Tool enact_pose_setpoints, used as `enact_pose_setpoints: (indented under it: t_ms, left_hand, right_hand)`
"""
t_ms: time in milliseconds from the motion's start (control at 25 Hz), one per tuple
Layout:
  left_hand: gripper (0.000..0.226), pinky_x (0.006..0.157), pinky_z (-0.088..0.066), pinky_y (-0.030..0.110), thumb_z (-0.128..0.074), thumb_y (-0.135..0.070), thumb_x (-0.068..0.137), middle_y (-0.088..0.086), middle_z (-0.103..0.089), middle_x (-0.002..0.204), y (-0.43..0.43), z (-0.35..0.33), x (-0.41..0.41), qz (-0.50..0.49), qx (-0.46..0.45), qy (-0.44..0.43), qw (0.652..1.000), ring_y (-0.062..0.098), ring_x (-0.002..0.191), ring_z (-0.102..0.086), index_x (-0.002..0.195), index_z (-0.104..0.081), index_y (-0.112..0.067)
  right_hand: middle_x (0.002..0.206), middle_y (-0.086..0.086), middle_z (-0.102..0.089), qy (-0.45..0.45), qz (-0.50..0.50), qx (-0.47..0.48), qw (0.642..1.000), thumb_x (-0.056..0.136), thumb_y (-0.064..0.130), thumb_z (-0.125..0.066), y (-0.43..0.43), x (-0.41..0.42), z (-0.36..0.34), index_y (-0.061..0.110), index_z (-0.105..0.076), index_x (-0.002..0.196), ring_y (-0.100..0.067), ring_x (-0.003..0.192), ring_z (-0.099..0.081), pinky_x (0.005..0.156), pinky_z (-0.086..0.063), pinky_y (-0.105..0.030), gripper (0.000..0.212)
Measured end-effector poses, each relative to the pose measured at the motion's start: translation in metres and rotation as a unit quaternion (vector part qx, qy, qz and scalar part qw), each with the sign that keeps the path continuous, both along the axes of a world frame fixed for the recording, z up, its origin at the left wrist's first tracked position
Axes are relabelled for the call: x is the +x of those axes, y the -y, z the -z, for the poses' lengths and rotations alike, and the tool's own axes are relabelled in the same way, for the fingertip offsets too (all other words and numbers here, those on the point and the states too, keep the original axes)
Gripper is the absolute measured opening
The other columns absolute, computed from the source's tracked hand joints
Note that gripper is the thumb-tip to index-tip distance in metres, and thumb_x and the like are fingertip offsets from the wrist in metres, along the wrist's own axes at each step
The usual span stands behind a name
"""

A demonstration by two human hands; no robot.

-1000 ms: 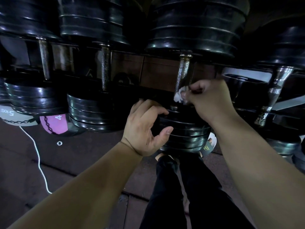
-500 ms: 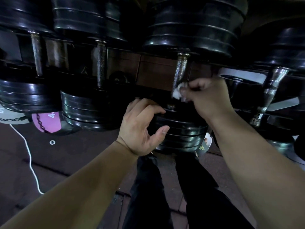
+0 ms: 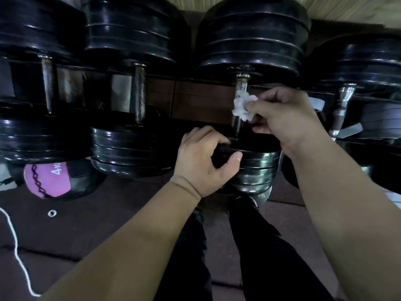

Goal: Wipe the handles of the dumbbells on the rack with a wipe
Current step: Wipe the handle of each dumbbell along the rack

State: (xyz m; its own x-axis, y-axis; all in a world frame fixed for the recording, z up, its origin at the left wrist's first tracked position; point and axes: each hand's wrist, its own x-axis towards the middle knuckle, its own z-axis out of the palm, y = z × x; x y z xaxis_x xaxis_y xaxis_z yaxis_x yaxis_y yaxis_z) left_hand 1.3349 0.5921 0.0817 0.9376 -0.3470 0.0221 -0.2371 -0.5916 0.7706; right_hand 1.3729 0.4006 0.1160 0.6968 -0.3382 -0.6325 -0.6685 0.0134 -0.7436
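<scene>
Several black plate dumbbells with metal handles lie side by side on the rack. My right hand (image 3: 284,118) pinches a crumpled white wipe (image 3: 243,107) against the middle of the third dumbbell's handle (image 3: 242,83). My left hand (image 3: 204,161) grips the rim of that dumbbell's near weight head (image 3: 258,170), thumb on its outer edge and fingers curled over the top. Two other handles (image 3: 140,92) (image 3: 47,85) stand to the left, and one shiny handle (image 3: 342,107) to the right.
A pink and black 4 kg ball (image 3: 46,181) lies on the dark floor under the rack at the left. A white cord (image 3: 15,246) trails over the floor. My legs in black trousers (image 3: 217,257) stand right below the dumbbell.
My right hand has slid the wipe a little up the handle. My left hand has closed from a loose hover onto the near weight head. The camera has moved closer.
</scene>
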Motion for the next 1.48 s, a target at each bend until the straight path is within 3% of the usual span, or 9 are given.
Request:
enact_pose_setpoints:
  t_ms: [120, 200, 400, 680, 840, 920, 1000, 1200, 1480]
  left_hand:
    - [0.02, 0.08, -0.059, 0.032, -0.08, -0.034, 0.086, -0.009, -0.071, 0.091, 0.002, -0.019, 0.025, -0.116, -0.137, -0.17, 0.969, 0.007, 0.084, -0.068, 0.1, -0.07, -0.023]
    - [0.032, 0.086, -0.058, 0.023, -0.085, -0.018, 0.086, -0.006, -0.072, 0.106, -0.004, -0.03, 0.042, -0.139, -0.168, -0.177, 0.96, 0.006, 0.098, -0.07, 0.112, -0.068, -0.025]
    - [0.031, 0.09, -0.064, 0.04, -0.084, -0.002, 0.082, -0.011, -0.076, 0.102, -0.017, -0.044, 0.06, -0.04, -0.221, -0.25, 0.942, 0.013, 0.097, -0.075, 0.098, -0.073, -0.025]
    - [0.025, 0.086, -0.06, 0.03, -0.081, -0.008, 0.083, -0.005, -0.077, 0.102, -0.01, -0.019, 0.084, -0.058, -0.14, -0.313, 0.937, 0.01, 0.098, -0.073, 0.087, -0.072, -0.032]
    - [0.015, 0.092, -0.063, 0.038, -0.072, -0.006, 0.084, -0.004, -0.079, 0.095, 0.005, 0.008, 0.1, -0.105, -0.125, -0.348, 0.923, 0.006, 0.093, -0.076, 0.087, -0.077, -0.021]
    - [0.014, 0.09, -0.062, 0.039, -0.062, 0.003, 0.084, 0.001, -0.076, 0.079, 0.019, 0.012, 0.103, -0.101, -0.146, -0.368, 0.913, -0.001, 0.09, -0.076, 0.074, -0.071, -0.002]
    - [0.026, 0.083, -0.055, 0.036, -0.061, 0.006, 0.08, 0.003, -0.072, 0.073, 0.031, 0.008, 0.104, -0.112, -0.165, -0.374, 0.906, 0.001, 0.084, -0.075, 0.064, -0.068, -0.013]
    - [0.026, 0.076, -0.066, 0.03, -0.079, 0.013, 0.08, 0.019, -0.078, 0.097, 0.043, 0.006, 0.104, -0.244, -0.273, -0.422, 0.829, 0.024, 0.086, -0.078, 0.104, -0.072, 0.005]
    - [0.02, 0.083, -0.062, 0.022, -0.083, -0.003, 0.084, -0.008, -0.078, 0.072, 0.028, 0.008, 0.109, -0.113, -0.147, -0.381, 0.906, 0.001, 0.072, -0.076, 0.085, -0.077, -0.021]
  right_hand:
    - [0.079, -0.002, -0.074, 0.021, -0.005, -0.069, 0.997, 0.085, 0.024, -0.08, -0.016, -0.007, -0.014, 0.018, -0.07, 0.092, -0.011, 0.066, -0.067, 0.06, -0.059, -0.031, 0.015]
    - [0.082, -0.005, -0.076, 0.037, 0.002, -0.082, 0.996, 0.088, 0.024, -0.078, -0.032, -0.012, -0.024, 0.018, -0.071, 0.091, -0.02, 0.068, -0.067, 0.067, -0.06, -0.039, 0.009]
    - [0.082, 0.0, -0.075, 0.06, 0.011, -0.116, 0.991, 0.094, 0.024, -0.072, -0.063, -0.025, -0.035, 0.024, -0.073, 0.094, -0.014, 0.072, -0.07, 0.069, -0.058, -0.032, 0.001]
    - [0.097, 0.004, -0.073, 0.105, -0.073, -0.289, 0.949, 0.1, 0.037, -0.063, -0.076, -0.058, -0.021, 0.018, -0.07, 0.116, -0.013, 0.088, -0.066, 0.084, -0.054, -0.032, 0.026]
    - [0.1, 0.001, -0.071, 0.149, -0.108, -0.412, 0.892, 0.099, 0.044, -0.058, -0.086, -0.093, 0.008, 0.016, -0.074, 0.101, -0.023, 0.104, -0.062, 0.111, -0.039, -0.055, 0.032]
    - [0.1, 0.0, -0.07, 0.172, -0.078, -0.437, 0.88, 0.099, 0.046, -0.057, -0.09, -0.098, 0.019, 0.015, -0.074, 0.1, -0.026, 0.105, -0.062, 0.114, -0.035, -0.054, 0.035]
    - [0.098, -0.001, -0.07, 0.191, -0.056, -0.449, 0.871, 0.099, 0.044, -0.06, -0.091, -0.097, 0.023, 0.014, -0.074, 0.099, -0.028, 0.102, -0.064, 0.113, -0.037, -0.051, 0.033]
    - [0.104, -0.002, -0.071, 0.241, -0.055, -0.452, 0.857, 0.091, 0.035, -0.071, -0.094, -0.103, 0.027, 0.012, -0.073, 0.105, -0.028, 0.106, -0.063, 0.106, -0.042, -0.057, 0.027]
    - [0.107, -0.001, -0.07, 0.248, -0.037, -0.455, 0.854, 0.091, 0.036, -0.072, -0.094, -0.107, 0.033, 0.011, -0.071, 0.107, -0.025, 0.11, -0.063, 0.112, -0.038, -0.057, 0.03]
